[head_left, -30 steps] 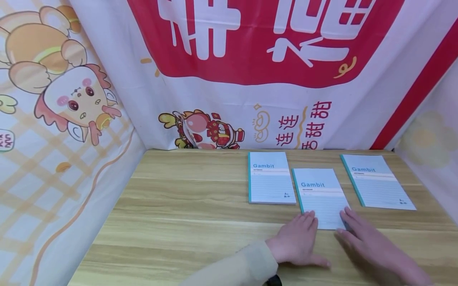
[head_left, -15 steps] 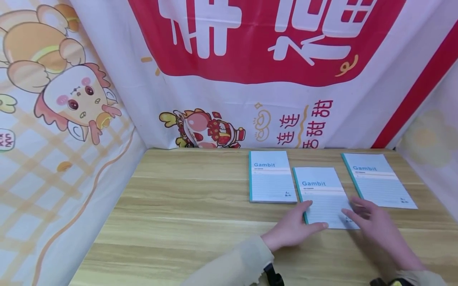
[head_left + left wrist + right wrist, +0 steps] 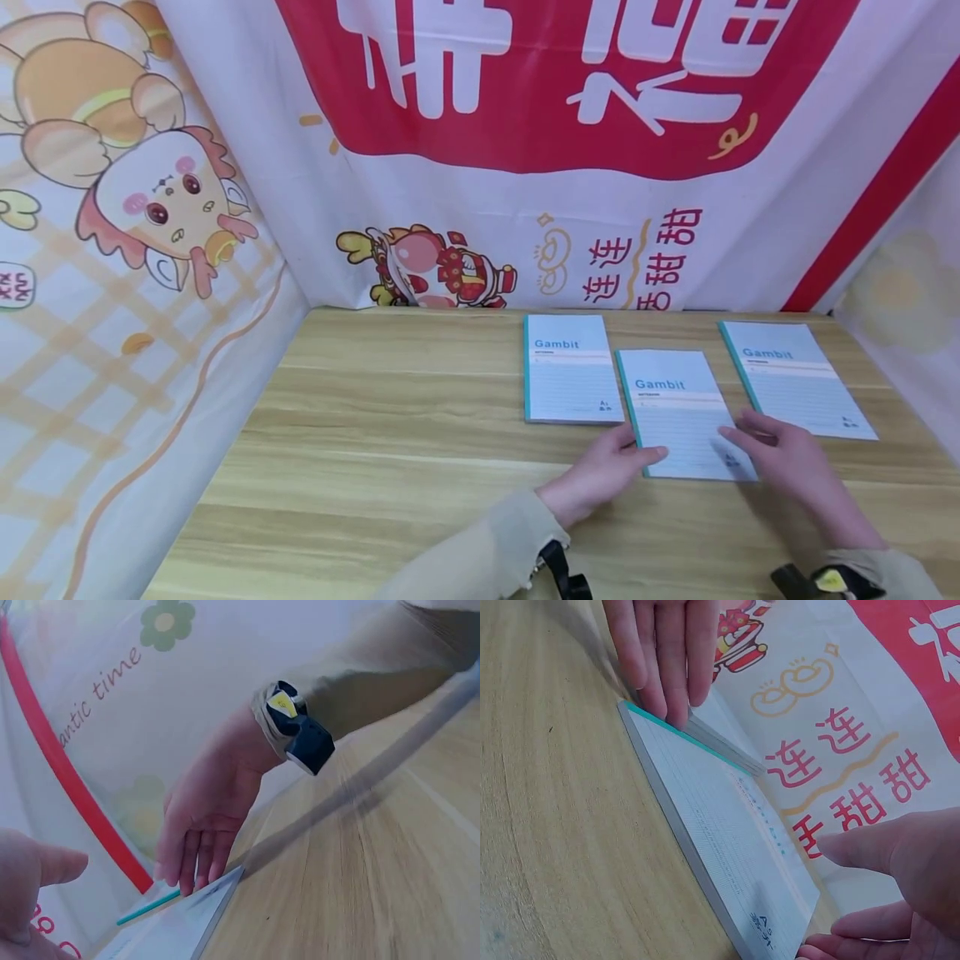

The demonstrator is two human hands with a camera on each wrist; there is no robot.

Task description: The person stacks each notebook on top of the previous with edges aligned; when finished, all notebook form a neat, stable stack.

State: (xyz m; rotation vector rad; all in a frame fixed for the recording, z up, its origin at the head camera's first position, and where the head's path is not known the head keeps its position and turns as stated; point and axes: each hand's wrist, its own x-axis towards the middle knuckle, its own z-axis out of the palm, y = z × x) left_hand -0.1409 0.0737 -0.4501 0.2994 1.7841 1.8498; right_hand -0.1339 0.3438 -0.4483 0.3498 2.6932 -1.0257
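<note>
The middle notebook (image 3: 678, 408), pale blue with a teal spine and "Gambit" on its cover, lies flat on the wooden table. At its spine side is my left hand (image 3: 596, 473), its straight fingers (image 3: 676, 690) by the edge and its thumb near the cover. My right hand (image 3: 791, 458) is at the opposite edge, thumb over the cover and fingers (image 3: 870, 921) low beside the edge. Neither hand grips the notebook. A matching left notebook (image 3: 573, 371) sits just up and to the left, and a right notebook (image 3: 798, 379) up and to the right.
The wooden table (image 3: 390, 417) stretches to the left of the notebooks. A printed white and red cloth (image 3: 465, 192) hangs behind the table, and another cloth with a cartoon figure (image 3: 172, 200) hangs on the left side.
Both hands have turned from lying over the notebook's lower part to its two side edges. The left hand shifted left, the right hand right and up. The notebooks stay in place.
</note>
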